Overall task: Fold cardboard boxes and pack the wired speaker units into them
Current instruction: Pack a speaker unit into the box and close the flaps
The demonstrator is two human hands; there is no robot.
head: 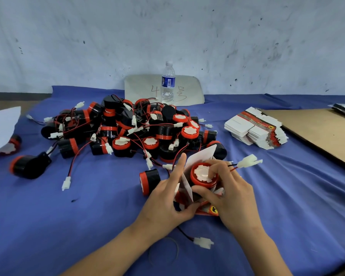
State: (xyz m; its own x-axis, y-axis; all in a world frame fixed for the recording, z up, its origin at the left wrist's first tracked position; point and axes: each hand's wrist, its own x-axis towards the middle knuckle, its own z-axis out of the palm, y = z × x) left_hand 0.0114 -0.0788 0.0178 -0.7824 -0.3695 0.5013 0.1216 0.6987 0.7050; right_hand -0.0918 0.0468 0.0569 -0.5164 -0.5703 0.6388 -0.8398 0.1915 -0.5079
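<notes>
A speaker unit [202, 174] sits partly inside an open cardboard box [199, 156] on the blue surface [88, 206].
The left hand [167, 198] holds the box's left side, index finger straight along a white flap and thumb pinching the printed edge. The right hand [233, 196] has its fingers [214, 169] curled round the red-topped unit, whose white connector [249, 161] sticks out past the knuckles. A pile of speaker units [131, 128] lies just behind.

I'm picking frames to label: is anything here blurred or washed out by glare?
Head view: the white plug by the right hand is smeared; head view, far left, the lone speaker is soft; the bottle and the speaker pile are sharp; the light is even, no glare.
</notes>
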